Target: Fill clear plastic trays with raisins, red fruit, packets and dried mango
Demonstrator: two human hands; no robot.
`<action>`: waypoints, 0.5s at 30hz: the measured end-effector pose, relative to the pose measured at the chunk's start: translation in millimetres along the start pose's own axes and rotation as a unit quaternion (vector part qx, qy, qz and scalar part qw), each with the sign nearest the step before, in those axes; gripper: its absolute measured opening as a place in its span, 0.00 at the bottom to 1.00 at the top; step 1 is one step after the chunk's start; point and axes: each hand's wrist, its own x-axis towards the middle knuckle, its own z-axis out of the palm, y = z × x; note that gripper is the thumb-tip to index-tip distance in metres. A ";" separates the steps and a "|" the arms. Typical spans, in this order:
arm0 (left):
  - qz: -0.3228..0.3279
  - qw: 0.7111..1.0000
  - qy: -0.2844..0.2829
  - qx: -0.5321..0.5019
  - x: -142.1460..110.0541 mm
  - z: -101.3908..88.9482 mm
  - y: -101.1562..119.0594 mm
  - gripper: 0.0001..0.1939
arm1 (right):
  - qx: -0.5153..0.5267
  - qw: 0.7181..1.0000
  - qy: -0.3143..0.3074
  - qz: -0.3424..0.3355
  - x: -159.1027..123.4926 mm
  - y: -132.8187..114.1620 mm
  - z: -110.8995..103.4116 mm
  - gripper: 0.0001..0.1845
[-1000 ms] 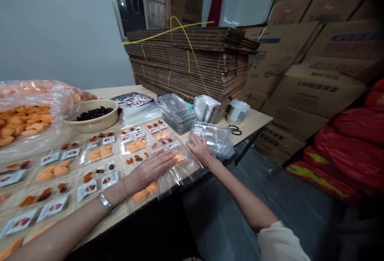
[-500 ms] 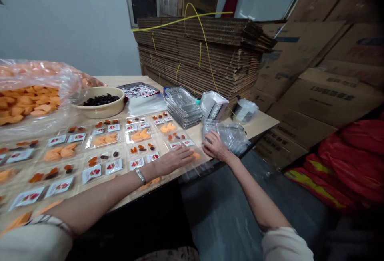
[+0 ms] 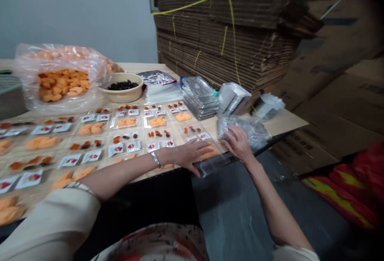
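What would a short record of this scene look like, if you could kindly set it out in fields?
Left hand: flat on clear plastic film, beside orange slices
Right hand: on crumpled clear plastic wrap
Laid out: rows of clear packets with orange slices, dark fruit, printed cards
Nearby: stacked clear trays; bowl of dark fruit; bulk orange slices bag; flattened cardboard stack
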 end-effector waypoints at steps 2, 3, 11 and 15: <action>-0.021 0.999 0.026 -0.017 -13.1 -17.4 5.4 0.38 | 0.037 0.999 0.021 0.031 1.4 -28.4 -12.6 0.18; -0.042 0.998 0.035 -0.024 -22.9 -26.8 9.1 0.32 | 0.060 0.997 0.025 0.034 2.3 -46.7 -18.8 0.16; -0.234 0.970 0.059 0.039 -121.8 -54.8 73.5 0.26 | 0.184 0.979 -0.039 -0.082 27.1 -178.8 -23.4 0.13; -0.278 0.953 0.108 0.061 -146.6 -64.7 87.4 0.23 | 0.214 0.971 -0.029 -0.099 75.7 -170.5 -8.5 0.14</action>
